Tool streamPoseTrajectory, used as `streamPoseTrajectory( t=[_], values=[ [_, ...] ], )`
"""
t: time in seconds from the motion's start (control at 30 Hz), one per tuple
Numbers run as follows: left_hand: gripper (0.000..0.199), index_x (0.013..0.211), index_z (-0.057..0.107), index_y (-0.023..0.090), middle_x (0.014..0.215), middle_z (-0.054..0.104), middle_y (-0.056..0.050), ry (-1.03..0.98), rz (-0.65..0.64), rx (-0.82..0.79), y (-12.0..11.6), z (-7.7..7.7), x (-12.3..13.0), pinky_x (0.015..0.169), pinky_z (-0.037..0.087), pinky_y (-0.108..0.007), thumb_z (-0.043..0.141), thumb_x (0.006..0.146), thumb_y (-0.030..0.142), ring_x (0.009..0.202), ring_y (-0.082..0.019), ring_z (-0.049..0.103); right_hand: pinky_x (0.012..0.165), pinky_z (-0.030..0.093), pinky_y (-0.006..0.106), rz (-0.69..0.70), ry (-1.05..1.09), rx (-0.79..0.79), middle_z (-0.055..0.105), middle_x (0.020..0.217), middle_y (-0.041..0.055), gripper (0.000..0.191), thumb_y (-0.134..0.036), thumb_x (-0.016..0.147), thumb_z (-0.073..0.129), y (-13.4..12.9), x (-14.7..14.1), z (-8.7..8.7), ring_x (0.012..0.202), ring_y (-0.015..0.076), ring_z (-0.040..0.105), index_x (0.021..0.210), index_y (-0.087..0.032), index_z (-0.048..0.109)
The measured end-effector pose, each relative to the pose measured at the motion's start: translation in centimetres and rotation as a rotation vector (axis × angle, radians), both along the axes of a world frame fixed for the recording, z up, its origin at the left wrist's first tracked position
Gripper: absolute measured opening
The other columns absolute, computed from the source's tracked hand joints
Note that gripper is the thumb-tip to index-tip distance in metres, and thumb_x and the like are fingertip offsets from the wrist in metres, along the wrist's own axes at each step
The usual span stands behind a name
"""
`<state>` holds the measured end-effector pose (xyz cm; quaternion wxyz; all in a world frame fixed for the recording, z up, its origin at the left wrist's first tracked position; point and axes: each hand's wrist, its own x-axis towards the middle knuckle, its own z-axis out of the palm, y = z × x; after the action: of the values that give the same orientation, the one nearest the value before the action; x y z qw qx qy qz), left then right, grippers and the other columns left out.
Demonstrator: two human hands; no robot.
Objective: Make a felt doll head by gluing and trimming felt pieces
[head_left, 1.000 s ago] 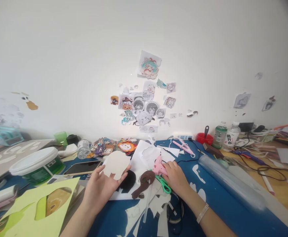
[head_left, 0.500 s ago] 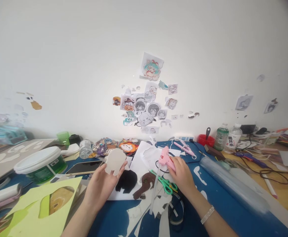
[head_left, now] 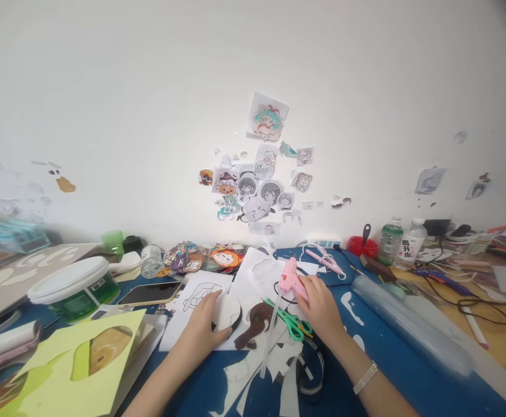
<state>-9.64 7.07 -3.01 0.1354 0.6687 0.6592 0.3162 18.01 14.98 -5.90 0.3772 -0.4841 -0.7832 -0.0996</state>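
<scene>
My left hand (head_left: pixel 205 321) grips a pale rounded cutout (head_left: pixel 227 310) between thumb and fingers, low over the white paper. Under it lies a black cutout (head_left: pixel 238 325), mostly covered; whether the two touch I cannot tell. My right hand (head_left: pixel 321 304) is closed round the handle of a pink glue gun (head_left: pixel 290 277), nozzle tipped up, a long translucent glue stick (head_left: pixel 270 339) trailing from its back end. Between the hands are a brown cutout (head_left: pixel 257 324) and green-handled scissors (head_left: pixel 295 328). A line drawing (head_left: pixel 204 293) on paper shows just beyond my left fingers.
White scraps (head_left: pixel 239 376) and a dark tape-like ring (head_left: pixel 311 370) lie at the front. On the left are a lidded tub (head_left: pixel 73 286), a phone (head_left: pixel 151 293) and yellow sheets (head_left: pixel 105 382). A clear plastic roll (head_left: pixel 409 324), bottles (head_left: pixel 391 240) and cables (head_left: pixel 483 307) occupy the right.
My left hand has lowered the pale cutout rightward onto or just above the black one, uncovering the line drawing. The right hand and glue gun have stayed in place.
</scene>
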Motion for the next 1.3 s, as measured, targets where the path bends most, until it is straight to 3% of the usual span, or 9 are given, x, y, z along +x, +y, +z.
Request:
streamPoseTrajectory(
  t=[0.17, 0.3, 0.5, 0.63, 0.73, 0.83, 1.03, 1.3],
  values=[
    [0.076, 0.124, 0.046, 0.012, 0.130, 0.050, -0.017, -0.210, -0.026, -0.128, -0.2, 0.9, -0.8, 0.098, 0.040, -0.042, 0.067, 0.056, 0.039, 0.116, -0.032, 0.050, 0.073, 0.045, 0.037, -0.004, -0.010, 0.019, 0.058, 0.100, 0.0121, 0.031, -0.024, 0.086, 0.041, 0.0, 0.0, -0.1, 0.089, 0.0254, 0.053, 0.112, -0.014, 0.054],
    [0.058, 0.113, 0.056, 0.015, 0.114, 0.062, -0.012, -0.268, -0.015, -0.114, 0.2, 1.1, -2.1, 0.093, 0.045, -0.038, 0.064, 0.058, 0.032, 0.102, -0.026, 0.060, 0.074, 0.045, 0.037, -0.010, -0.022, 0.013, 0.057, 0.100, 0.0126, 0.031, -0.024, 0.086, 0.042, -0.1, 0.0, 0.0, 0.089, 0.0258, 0.053, 0.112, -0.013, 0.054],
    [0.036, 0.096, 0.064, 0.019, 0.096, 0.069, -0.008, -0.231, 0.020, -0.093, 0.8, 0.5, -2.7, 0.082, 0.050, -0.038, 0.055, 0.061, 0.026, 0.093, -0.026, 0.063, 0.074, 0.045, 0.037, -0.019, -0.015, 0.012, 0.057, 0.102, 0.0122, 0.031, -0.026, 0.086, 0.043, 0.0, 0.1, -0.1, 0.090, 0.0260, 0.053, 0.112, -0.014, 0.053],
    [0.048, 0.106, 0.062, 0.020, 0.114, 0.064, -0.011, -0.173, 0.024, -0.068, 0.4, 0.4, -2.2, 0.094, 0.042, -0.043, 0.059, 0.059, 0.027, 0.107, -0.030, 0.056, 0.075, 0.045, 0.037, -0.011, -0.024, -0.013, 0.057, 0.103, 0.0126, 0.032, -0.025, 0.085, 0.045, 0.0, 0.1, 0.0, 0.091, 0.0261, 0.052, 0.113, -0.013, 0.053],
    [0.067, 0.122, 0.054, 0.022, 0.138, 0.046, -0.010, -0.031, -0.107, -0.047, -0.1, 0.2, -2.0, 0.107, 0.025, -0.045, 0.064, 0.056, 0.024, 0.129, -0.031, 0.035, 0.075, 0.045, 0.038, -0.012, -0.035, -0.018, 0.057, 0.102, 0.0128, 0.032, -0.023, 0.085, 0.044, -0.1, 0.0, 0.0, 0.091, 0.0261, 0.052, 0.113, -0.012, 0.053],
    [0.074, 0.129, 0.047, 0.026, 0.144, 0.036, -0.006, 0.035, -0.218, -0.083, -0.4, 0.0, -2.1, 0.108, 0.020, -0.048, 0.064, 0.057, 0.022, 0.135, -0.031, 0.023, 0.073, 0.046, 0.037, -0.015, -0.042, -0.012, 0.057, 0.102, 0.0123, 0.032, -0.022, 0.085, 0.043, -0.1, 0.0, -0.1, 0.091, 0.0258, 0.052, 0.114, -0.013, 0.053],
    [0.075, 0.123, 0.053, 0.027, 0.138, 0.045, -0.009, 0.021, -0.248, -0.153, -0.3, 0.4, -2.5, 0.108, 0.021, -0.048, 0.069, 0.051, 0.019, 0.132, -0.032, 0.030, 0.073, 0.045, 0.036, -0.013, -0.045, -0.009, 0.058, 0.101, 0.0117, 0.031, -0.023, 0.085, 0.043, -0.2, 0.0, -0.1, 0.090, 0.0252, 0.053, 0.113, -0.014, 0.054],
    [0.066, 0.117, 0.059, 0.028, 0.132, 0.050, -0.010, 0.017, -0.287, -0.087, -0.5, 1.2, -2.4, 0.105, 0.027, -0.046, 0.071, 0.052, 0.019, 0.125, -0.033, 0.040, 0.075, 0.045, 0.037, -0.013, -0.049, -0.022, 0.057, 0.103, 0.0128, 0.032, -0.023, 0.085, 0.043, -0.1, 0.0, -0.1, 0.092, 0.0260, 0.052, 0.113, -0.013, 0.054]
  ],
)
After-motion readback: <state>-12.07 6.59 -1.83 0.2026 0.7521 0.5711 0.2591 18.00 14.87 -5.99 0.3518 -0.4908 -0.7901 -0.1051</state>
